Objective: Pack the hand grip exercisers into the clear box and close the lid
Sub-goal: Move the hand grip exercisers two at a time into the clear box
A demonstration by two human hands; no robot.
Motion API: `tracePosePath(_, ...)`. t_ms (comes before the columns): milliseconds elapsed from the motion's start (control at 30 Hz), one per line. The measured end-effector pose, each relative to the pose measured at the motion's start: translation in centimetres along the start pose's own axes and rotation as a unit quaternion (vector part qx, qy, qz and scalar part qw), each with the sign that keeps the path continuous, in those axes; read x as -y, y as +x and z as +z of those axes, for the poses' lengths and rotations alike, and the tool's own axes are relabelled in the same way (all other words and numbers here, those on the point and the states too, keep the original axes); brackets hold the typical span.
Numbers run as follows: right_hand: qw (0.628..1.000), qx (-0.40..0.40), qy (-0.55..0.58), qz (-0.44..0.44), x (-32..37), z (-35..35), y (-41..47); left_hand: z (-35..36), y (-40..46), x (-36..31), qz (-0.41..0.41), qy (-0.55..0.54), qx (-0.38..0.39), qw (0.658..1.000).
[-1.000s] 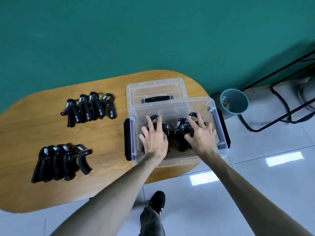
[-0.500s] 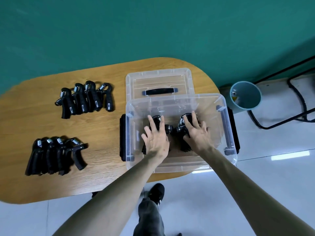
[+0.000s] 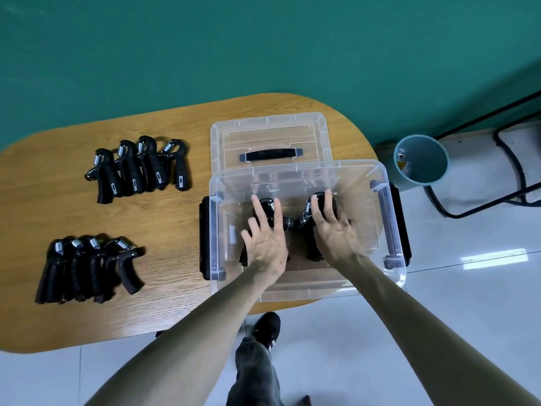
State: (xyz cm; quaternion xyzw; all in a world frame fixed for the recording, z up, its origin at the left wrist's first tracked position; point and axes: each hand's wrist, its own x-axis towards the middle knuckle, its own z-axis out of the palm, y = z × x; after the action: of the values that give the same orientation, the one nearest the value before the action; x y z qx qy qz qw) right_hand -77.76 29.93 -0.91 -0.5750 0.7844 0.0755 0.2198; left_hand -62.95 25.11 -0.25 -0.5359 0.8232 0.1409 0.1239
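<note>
The clear box [image 3: 383, 218] stands open at the table's right end with black side latches. Inside it lie two groups of black hand grip exercisers [image 3: 288, 222]. My left hand [image 3: 265, 240] lies flat on the left group with straight fingers. My right hand [image 3: 332, 230] lies flat on the right group in the same way. The clear lid [image 3: 269, 133] with a black handle lies behind the box. Two more rows of exercisers sit on the table: one at the back left [image 3: 140, 168], one at the front left [image 3: 87, 268].
The oval wooden table [image 3: 164, 218] stands against a green wall. A teal bin [image 3: 420, 161] stands on the tiled floor right of the box, beside a black metal frame [image 3: 509, 159]. My shoe and trouser leg [image 3: 257, 361] show below the table edge.
The view has shifted and drawn closer to the box. Both hands have stayed flat on the exercisers in the box, with my right hand slid slightly inward.
</note>
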Motion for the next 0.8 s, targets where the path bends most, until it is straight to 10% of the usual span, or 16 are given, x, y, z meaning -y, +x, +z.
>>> tracePosePath(333,0.996,-0.080,-0.039,-0.003,0.4,-1.6,-0.8,-2.6,-0.1,1.6,0.013,0.001,0.017,1.000)
tracePosePath(633,0.972,-0.211,-0.065,-0.086,7.3,-10.4,-1.4,-10.0,-1.7,6.7,0.146,0.006,-0.197,0.969)
tracePosePath(800,0.965,-0.200,-0.074,-0.152,13.8,-12.6,-0.1,-12.7,-1.7,13.8,0.112,-0.001,-0.186,0.976)
